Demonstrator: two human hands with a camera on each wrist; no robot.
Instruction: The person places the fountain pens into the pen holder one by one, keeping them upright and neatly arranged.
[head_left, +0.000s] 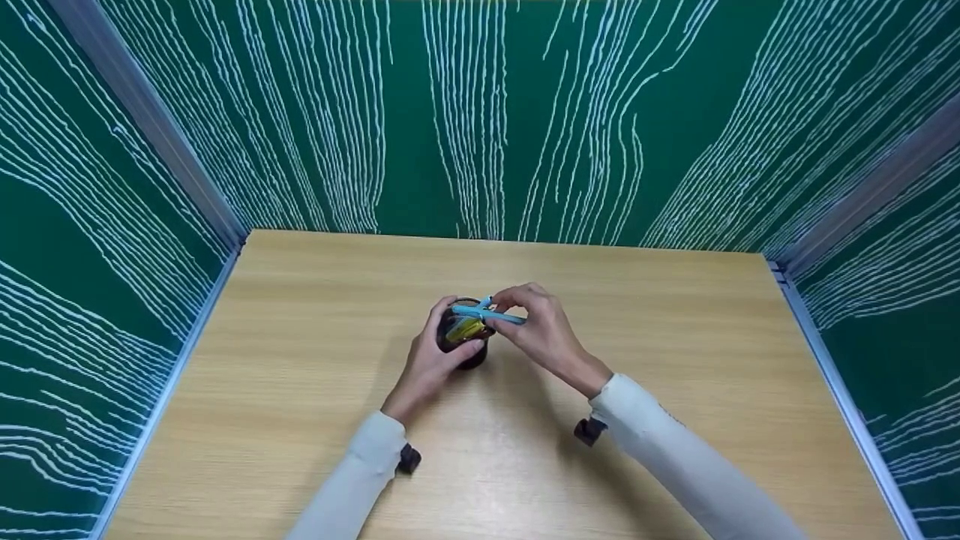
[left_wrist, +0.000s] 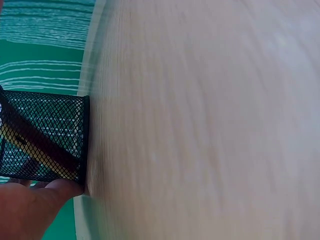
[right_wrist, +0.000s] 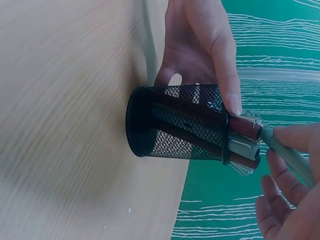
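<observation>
A black mesh pen holder (right_wrist: 187, 125) stands upright on the table. My left hand (head_left: 433, 358) grips it, the thumb near its rim and the fingers around its far side. Inside are several long things in dark red, teal and yellow (head_left: 466, 328); their upper ends (right_wrist: 245, 142) stick out over the rim, with thin clear edges. Above the opening my right hand (head_left: 544, 330) pinches a light blue, stick-like thing (right_wrist: 292, 159) between thumb and fingertips. Its near end overlaps the tops of the held things, and a short blue piece (head_left: 486, 303) crosses it.
The wooden table (head_left: 300, 337) spreads around both hands. Green panels with white wavy lines (head_left: 465, 112) rise at the back and both sides, joined by grey metal posts (head_left: 150, 112). A dark wrist camera (head_left: 589, 430) sits under the right sleeve.
</observation>
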